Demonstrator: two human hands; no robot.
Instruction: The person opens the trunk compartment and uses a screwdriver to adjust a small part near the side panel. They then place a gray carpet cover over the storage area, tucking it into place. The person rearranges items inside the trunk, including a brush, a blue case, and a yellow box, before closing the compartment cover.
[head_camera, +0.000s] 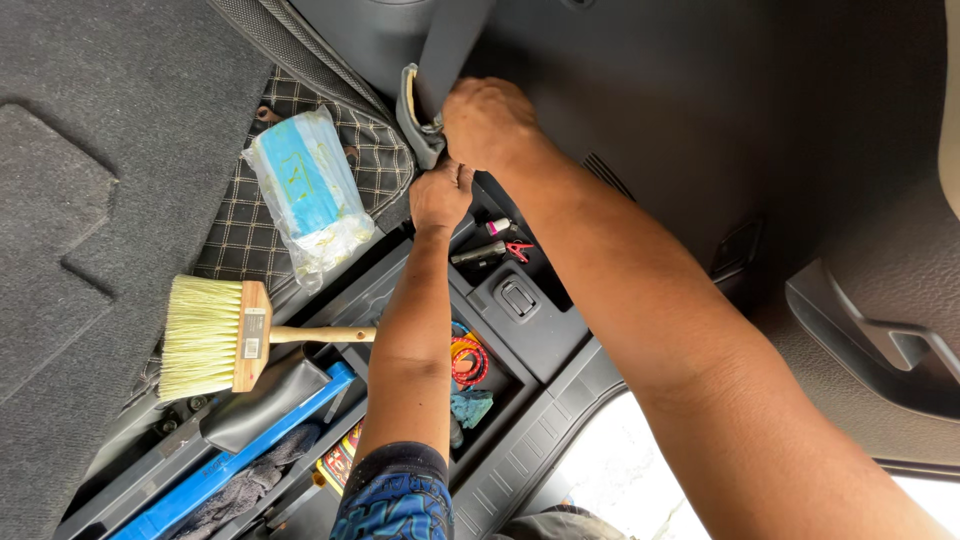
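I look down into a car's rear storage area. My right hand grips a grey folded cloth pressed against a dark grey trim panel. My left hand is closed just below it, pinching the lower end of the same cloth at the panel's edge. Both forearms reach in from the bottom of the view. What the cloth covers is hidden by my hands.
A wide brush with pale bristles and a wooden handle lies on the storage tray. A clear bag of blue items rests on a checked mat. A blue bar, red cord and small tools lie in the compartments.
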